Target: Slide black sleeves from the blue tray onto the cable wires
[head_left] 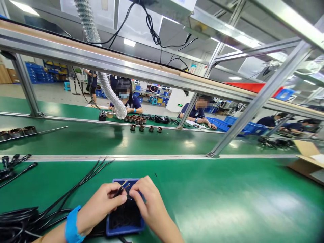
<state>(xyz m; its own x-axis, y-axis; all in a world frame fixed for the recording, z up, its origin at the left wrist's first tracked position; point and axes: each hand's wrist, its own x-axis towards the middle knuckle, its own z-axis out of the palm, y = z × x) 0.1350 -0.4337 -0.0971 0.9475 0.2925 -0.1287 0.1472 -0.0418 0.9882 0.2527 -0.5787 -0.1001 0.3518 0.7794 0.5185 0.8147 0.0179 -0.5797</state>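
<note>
My left hand (102, 200), with a blue band at the wrist, is closed on the end of a black cable. From that end stick out thin coloured wires (125, 184), yellow, blue and brownish. My right hand (149, 199) pinches close beside the wire tips; what lies between its fingers is too small to make out. Both hands are above a blue bin (126, 232) that holds small dark pieces.
A bundle of black cables (17, 219) lies at left, with connector-ended cables (15, 165) behind it. Several round metal-and-copper parts (141, 128) stand across the bench. A slanted metal post (255, 104) and a cardboard box (307, 160) are at right. Co-workers sit opposite.
</note>
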